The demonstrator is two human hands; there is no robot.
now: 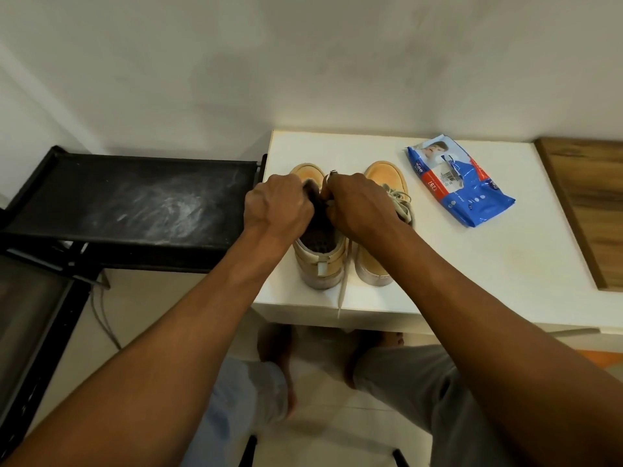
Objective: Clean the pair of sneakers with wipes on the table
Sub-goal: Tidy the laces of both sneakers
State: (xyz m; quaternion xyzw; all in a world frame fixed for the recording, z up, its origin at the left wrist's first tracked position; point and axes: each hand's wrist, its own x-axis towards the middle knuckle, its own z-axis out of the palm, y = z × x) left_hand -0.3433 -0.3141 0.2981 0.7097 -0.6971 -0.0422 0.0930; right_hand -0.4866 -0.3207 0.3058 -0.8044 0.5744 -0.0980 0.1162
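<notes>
Tan pair on white table (505, 281), side by side, long axis front-to-back: toes twd wall, heels twd near edge. Left sneaker (320, 264) directly under both hands; right sneaker (384, 176) just beside it, untouched. Left hand (278, 205) curled over left rim of that sneaker's opening, fingers hooked inside. Right hand (357, 205) curled on opposite rim by the eyelets, prob pinching lace too, exact grip hidden behind knuckles. Opening spread wide, dark insole showing, nothing else visible inside. Lace (342, 291) trailing past the heel, hanging over near table edge.

Wipes pack (462, 183), blue, lying flat to the right of the pair, apart from right sneaker, nearer right hand than left. Flap seemingly closed, no wipe out.

Judged: prep stage, loosening/unlacing, wiping not yet begun. Reach for a wipe = rightward & a bit away, so right hand's job, left steadying the sneaker.

Black rack (135, 197) left of table, wood board (586, 203) at far right.
</notes>
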